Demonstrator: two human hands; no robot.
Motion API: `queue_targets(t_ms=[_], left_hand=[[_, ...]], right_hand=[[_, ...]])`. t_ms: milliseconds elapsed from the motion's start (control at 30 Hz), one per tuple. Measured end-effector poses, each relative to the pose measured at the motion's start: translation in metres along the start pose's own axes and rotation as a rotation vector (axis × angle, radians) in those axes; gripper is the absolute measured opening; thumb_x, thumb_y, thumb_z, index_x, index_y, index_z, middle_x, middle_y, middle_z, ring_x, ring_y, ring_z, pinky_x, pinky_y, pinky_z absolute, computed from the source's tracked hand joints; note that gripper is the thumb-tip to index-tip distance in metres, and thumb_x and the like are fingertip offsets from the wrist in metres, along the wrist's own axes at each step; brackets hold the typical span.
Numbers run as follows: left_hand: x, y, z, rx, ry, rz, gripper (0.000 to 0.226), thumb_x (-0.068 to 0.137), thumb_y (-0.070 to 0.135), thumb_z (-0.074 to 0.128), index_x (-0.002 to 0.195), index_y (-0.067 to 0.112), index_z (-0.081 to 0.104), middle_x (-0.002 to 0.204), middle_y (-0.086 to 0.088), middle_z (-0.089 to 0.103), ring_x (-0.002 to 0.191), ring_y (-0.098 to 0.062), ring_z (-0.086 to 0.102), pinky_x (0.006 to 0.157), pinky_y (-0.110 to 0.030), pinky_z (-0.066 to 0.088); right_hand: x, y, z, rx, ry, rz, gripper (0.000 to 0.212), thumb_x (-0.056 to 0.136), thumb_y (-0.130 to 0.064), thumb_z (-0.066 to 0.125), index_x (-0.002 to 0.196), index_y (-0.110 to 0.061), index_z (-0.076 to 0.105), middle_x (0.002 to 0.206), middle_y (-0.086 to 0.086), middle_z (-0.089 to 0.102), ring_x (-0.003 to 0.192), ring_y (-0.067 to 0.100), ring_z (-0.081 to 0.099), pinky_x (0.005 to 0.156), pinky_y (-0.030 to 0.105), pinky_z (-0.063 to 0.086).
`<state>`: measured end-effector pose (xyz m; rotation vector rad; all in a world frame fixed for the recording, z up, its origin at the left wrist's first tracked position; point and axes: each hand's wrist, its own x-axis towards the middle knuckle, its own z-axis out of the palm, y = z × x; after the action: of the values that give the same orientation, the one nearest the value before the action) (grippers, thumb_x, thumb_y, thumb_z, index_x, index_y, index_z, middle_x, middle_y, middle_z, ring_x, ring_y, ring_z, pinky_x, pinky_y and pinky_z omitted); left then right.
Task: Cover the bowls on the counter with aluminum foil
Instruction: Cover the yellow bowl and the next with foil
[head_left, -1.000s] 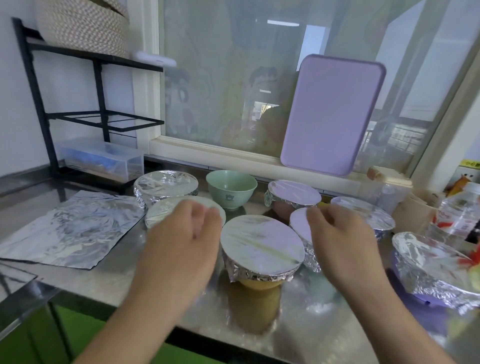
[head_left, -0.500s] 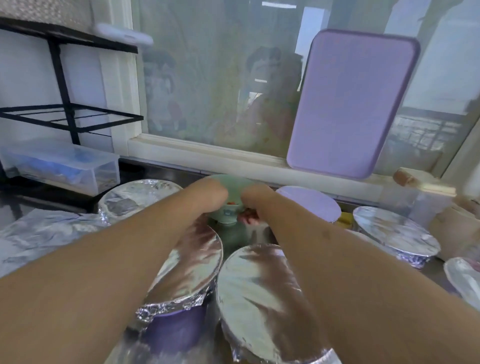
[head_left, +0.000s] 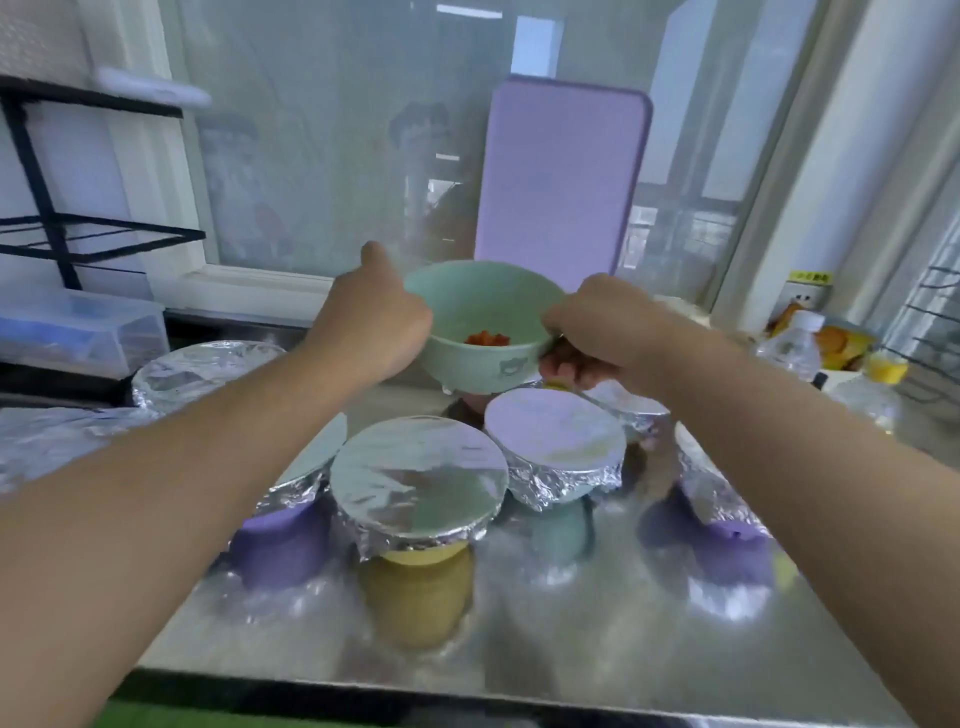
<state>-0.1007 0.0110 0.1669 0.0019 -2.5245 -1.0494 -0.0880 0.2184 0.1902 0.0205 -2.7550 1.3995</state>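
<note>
An uncovered mint green bowl (head_left: 483, 317) with red pieces inside hangs in the air above the foil-covered bowls. My left hand (head_left: 371, 322) grips its left side, thumb up. My right hand (head_left: 597, 332) grips its right side, fingers curled under the rim. Below stand several foil-covered bowls: a yellow one (head_left: 418, 480) at the front middle, a green one (head_left: 558, 447) to its right, a purple one (head_left: 283, 525) under my left forearm, another purple one (head_left: 727, 519) under my right forearm. A loose foil sheet (head_left: 57, 441) lies at the far left.
A purple cutting board (head_left: 561, 171) leans on the window. A black rack (head_left: 67, 234) and a clear plastic box (head_left: 78, 332) stand at the back left. Another foil-covered bowl (head_left: 197, 371) sits near them. A water bottle (head_left: 792, 345) and packets crowd the right.
Both hands reached past the covered bowls, took hold of the green bowl at the back and lifted it off the counter toward me.
</note>
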Motion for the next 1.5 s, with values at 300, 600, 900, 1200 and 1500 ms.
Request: queue_targets(t_ms=[300, 600, 900, 1200, 1500], left_hand=[[-0.141, 0.087, 0.093, -0.101, -0.353, 0.121, 0.04, 0.06, 0.022, 0.039, 0.085, 0.007, 0.067, 0.074, -0.017, 0.072, 0.066, -0.035, 0.073, 0.063, -0.049, 0.064], [-0.181, 0.054, 0.157, -0.048, -0.415, 0.047, 0.03, 0.086, 0.026, 0.041, 0.103, 0.014, 0.063, 0.097, -0.013, 0.068, 0.08, -0.03, 0.069, 0.067, -0.044, 0.062], [-0.201, 0.039, 0.101, -0.077, -0.239, 0.186, 0.025, 0.102, 0.042, 0.043, 0.094, 0.03, 0.064, 0.081, 0.007, 0.071, 0.074, -0.017, 0.07, 0.073, -0.046, 0.058], [-0.21, -0.083, -0.043, -0.074, 0.127, 0.099, 0.018, 0.1, 0.031, 0.058, 0.084, 0.028, 0.066, 0.069, 0.012, 0.067, 0.061, -0.008, 0.061, 0.06, -0.04, 0.051], [-0.193, -0.256, -0.142, 0.205, 0.173, -0.368, 0.014, 0.096, 0.018, 0.06, 0.1, 0.03, 0.067, 0.096, 0.01, 0.07, 0.089, -0.013, 0.066, 0.084, -0.039, 0.059]], right_hand=[[-0.158, 0.127, -0.103, -0.036, 0.073, 0.189, 0.03, 0.09, -0.001, 0.044, 0.063, -0.001, 0.058, 0.052, 0.018, 0.057, 0.033, 0.021, 0.039, 0.036, 0.018, 0.027], [-0.161, 0.208, -0.085, 0.011, 0.025, 0.288, 0.027, 0.088, -0.001, 0.041, 0.081, 0.01, 0.065, 0.059, 0.02, 0.063, 0.043, 0.024, 0.043, 0.041, 0.024, 0.033], [-0.178, 0.161, -0.079, -0.454, 0.495, -0.057, 0.021, 0.102, -0.034, 0.049, 0.094, -0.018, 0.061, 0.08, 0.003, 0.067, 0.07, 0.02, 0.061, 0.056, 0.034, 0.043], [-0.172, 0.015, 0.117, -0.307, 0.109, -0.575, 0.009, 0.094, -0.02, 0.058, 0.089, -0.025, 0.064, 0.064, -0.004, 0.065, 0.066, 0.012, 0.059, 0.065, 0.035, 0.045], [-0.103, -0.05, 0.343, -0.432, -0.315, -0.806, 0.034, 0.095, -0.011, 0.06, 0.127, -0.016, 0.069, 0.122, 0.009, 0.072, 0.113, 0.027, 0.065, 0.099, 0.04, 0.054]])
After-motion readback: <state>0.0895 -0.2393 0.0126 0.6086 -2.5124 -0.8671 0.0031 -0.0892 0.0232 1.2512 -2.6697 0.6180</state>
